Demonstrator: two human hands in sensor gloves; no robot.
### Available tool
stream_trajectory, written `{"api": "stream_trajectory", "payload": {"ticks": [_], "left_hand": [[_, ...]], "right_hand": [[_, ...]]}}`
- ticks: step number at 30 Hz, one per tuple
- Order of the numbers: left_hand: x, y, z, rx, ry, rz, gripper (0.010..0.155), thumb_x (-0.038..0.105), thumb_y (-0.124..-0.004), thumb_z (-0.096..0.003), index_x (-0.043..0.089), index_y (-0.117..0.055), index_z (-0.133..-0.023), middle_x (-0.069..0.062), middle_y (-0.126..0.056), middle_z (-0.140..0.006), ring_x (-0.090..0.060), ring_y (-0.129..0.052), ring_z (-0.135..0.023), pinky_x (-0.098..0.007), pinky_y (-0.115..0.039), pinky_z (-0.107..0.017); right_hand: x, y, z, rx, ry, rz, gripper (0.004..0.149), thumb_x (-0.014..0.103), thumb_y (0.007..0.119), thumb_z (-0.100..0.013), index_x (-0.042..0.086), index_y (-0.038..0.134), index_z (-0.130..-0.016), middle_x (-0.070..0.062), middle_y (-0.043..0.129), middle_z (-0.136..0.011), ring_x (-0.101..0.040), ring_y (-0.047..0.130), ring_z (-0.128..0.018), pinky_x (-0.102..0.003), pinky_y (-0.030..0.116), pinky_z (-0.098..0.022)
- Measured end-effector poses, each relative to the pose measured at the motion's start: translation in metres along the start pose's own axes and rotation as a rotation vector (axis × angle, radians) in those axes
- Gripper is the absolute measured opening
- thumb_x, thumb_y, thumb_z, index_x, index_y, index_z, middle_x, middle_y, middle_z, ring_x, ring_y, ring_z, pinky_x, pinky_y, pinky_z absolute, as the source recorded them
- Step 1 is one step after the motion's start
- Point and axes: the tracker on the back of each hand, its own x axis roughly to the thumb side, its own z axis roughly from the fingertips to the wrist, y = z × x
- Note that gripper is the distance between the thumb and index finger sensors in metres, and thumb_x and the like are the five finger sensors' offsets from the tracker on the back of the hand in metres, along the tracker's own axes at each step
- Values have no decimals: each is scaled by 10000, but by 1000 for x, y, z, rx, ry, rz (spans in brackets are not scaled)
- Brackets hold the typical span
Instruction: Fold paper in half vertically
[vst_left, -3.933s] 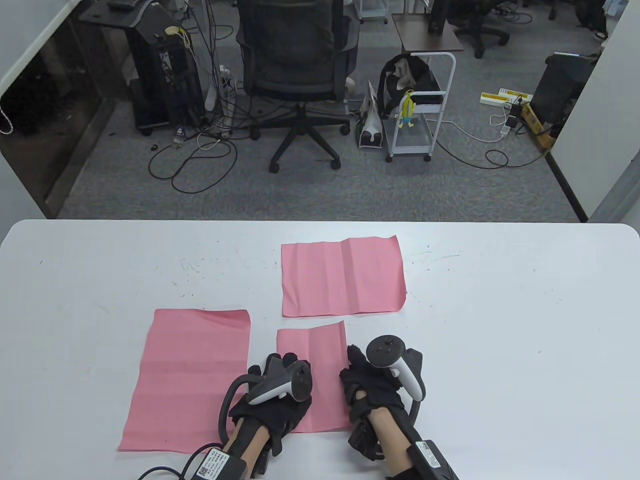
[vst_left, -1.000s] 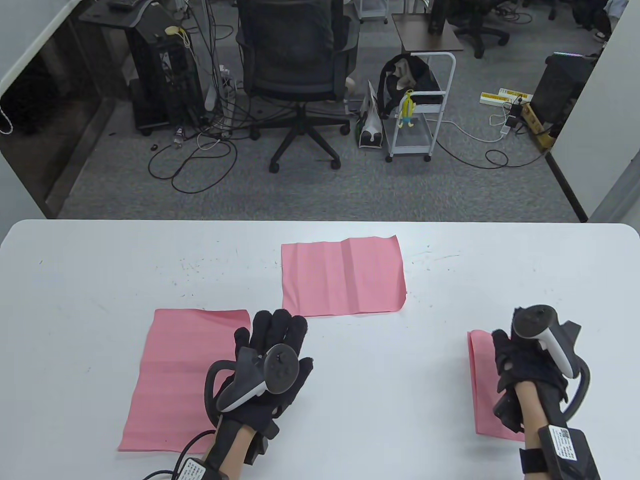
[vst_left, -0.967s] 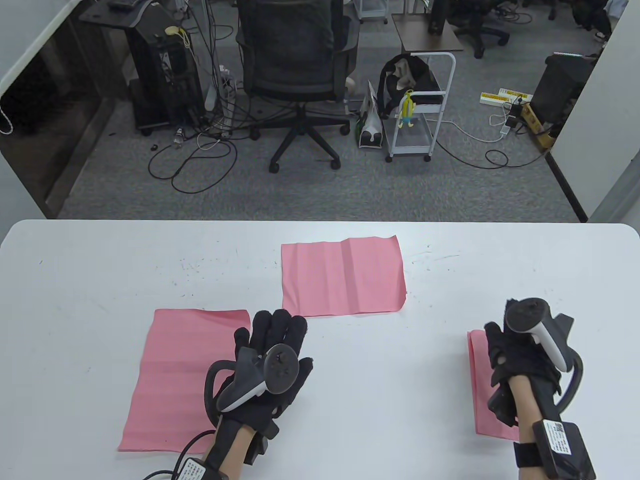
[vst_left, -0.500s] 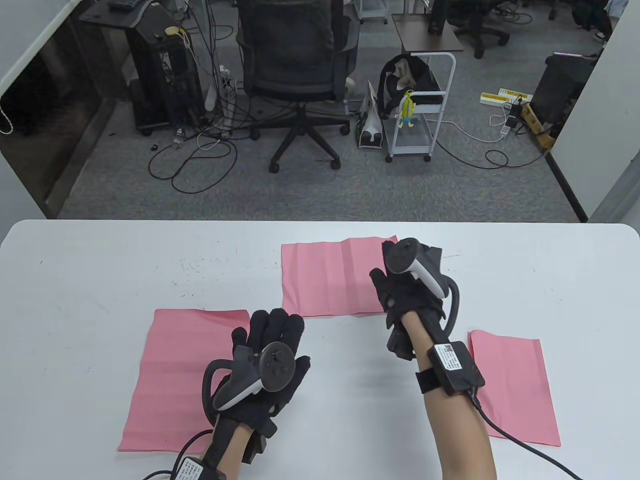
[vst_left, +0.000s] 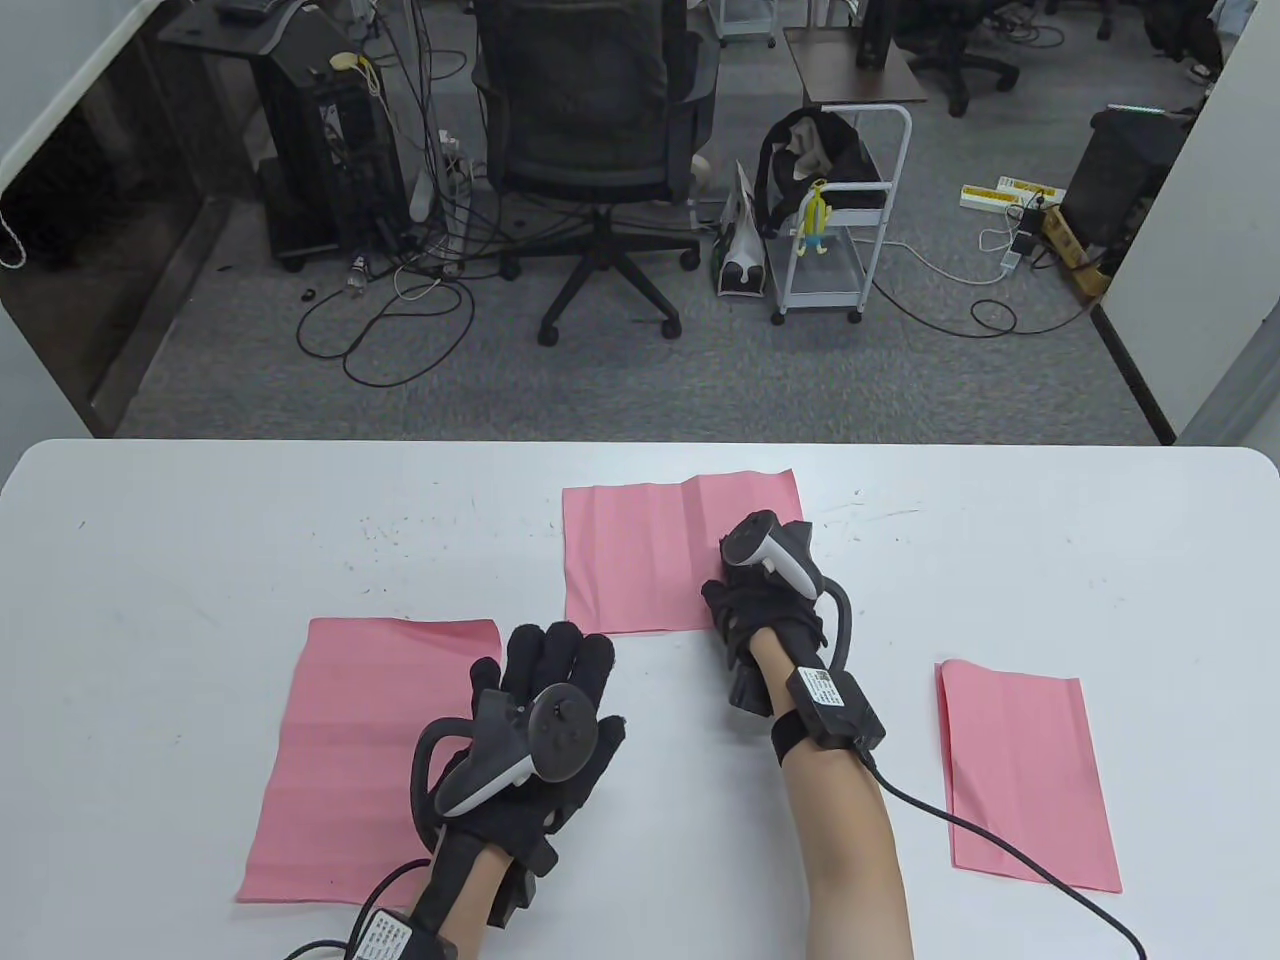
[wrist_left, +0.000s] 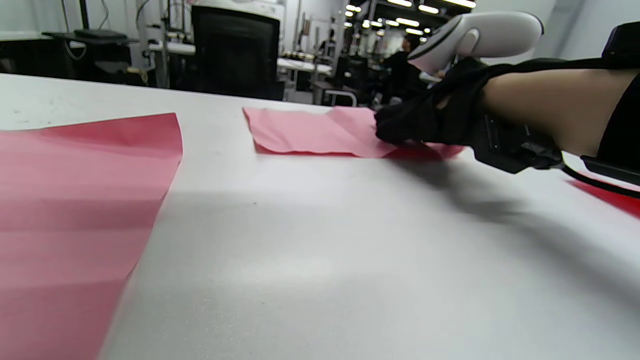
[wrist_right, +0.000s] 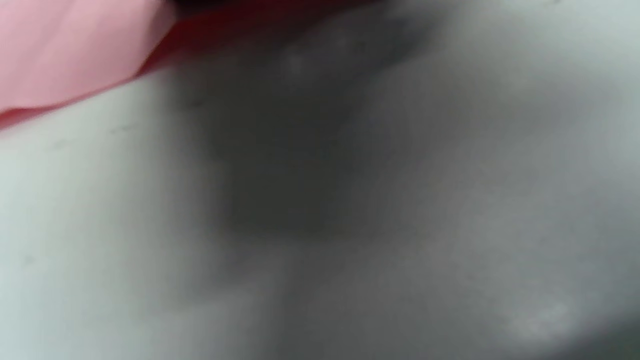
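Three pink sheets lie on the white table (vst_left: 200, 540). A creased unfolded sheet (vst_left: 650, 560) lies at the far middle; it also shows in the left wrist view (wrist_left: 310, 132). My right hand (vst_left: 735, 610) rests on its near right corner with fingers curled down onto the paper, which hides the corner; I cannot tell if it pinches it. The right hand also shows in the left wrist view (wrist_left: 425, 125). My left hand (vst_left: 550, 665) lies open with fingers spread, by the right edge of a large unfolded sheet (vst_left: 370, 750). A folded sheet (vst_left: 1020, 770) lies at the right.
The right wrist view is blurred: a bit of pink paper (wrist_right: 65, 50) at top left and grey table (wrist_right: 450, 225). A black cable (vst_left: 1000, 860) trails from my right wrist across the near right table. An office chair (vst_left: 590, 130) stands beyond the far edge.
My right hand left the folded sheet at the right and reached to the far sheet, then drew back onto its near right corner. My left hand has hardly moved.
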Motion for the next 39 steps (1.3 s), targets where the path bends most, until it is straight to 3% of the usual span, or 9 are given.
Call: {"api": "stream_trajectory", "payload": {"ticks": [9,16,39], "left_hand": [[2,-1,-1,-10,-1,-7,773,645,-422,-545,358,-71,-1172,-13,-49,-1279,-372,-78,-1173,-675,-212,-822],[4,0,1,-2,-9,-9,773,646,-422,-545,358,-72,-1171,-12,-52,-1279,-372,-81,-1174,-676,-215,-821],[3,10,12,32,-51,34,775,650,-419,-549,355,-64,-1172,-18,-50,-1282,-376,-84,-1176,-676,-222,-823]], "right_hand": [[-8,13,-8,48,-10,-15,677,568,561,-499,488,151,-1033,109,-25,-1135,-272,-49,-1049,-545,85,-764],[-17,26,9,60,-27,9,674,562,548,-494,474,139,-1023,87,-33,-1118,-293,-55,-1025,-558,91,-735],[-59,123,142,56,0,116,657,583,452,-498,438,77,-1019,16,-47,-1113,-352,-34,-1019,-595,114,-735]]}}
